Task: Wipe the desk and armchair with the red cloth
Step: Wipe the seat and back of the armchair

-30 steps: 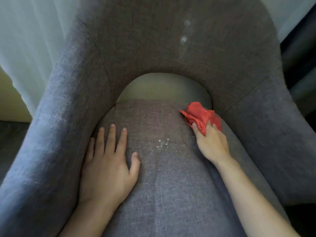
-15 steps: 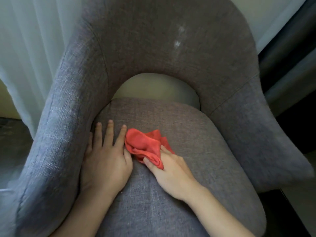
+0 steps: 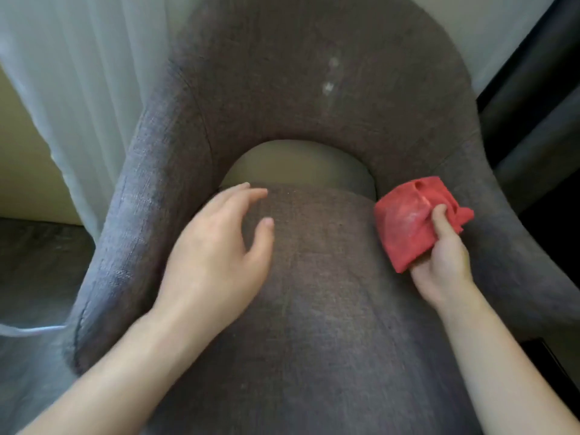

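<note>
Right hand [image 3: 445, 262] grip: red cloth [image 3: 411, 224] bunched, thumb up.

armchair [image 3: 329, 309]: grey coarse-woven fabric, matt | red cloth [image 3: 408, 224]: soft, fuzzy, matt | curtain [image 3: 78, 73]: sheer white fabric

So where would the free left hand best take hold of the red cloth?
Probably at the loose bunched upper edge of the red cloth, coming from the left across the seat: the right hand covers the lower right part, its thumb pressed on top.
</note>
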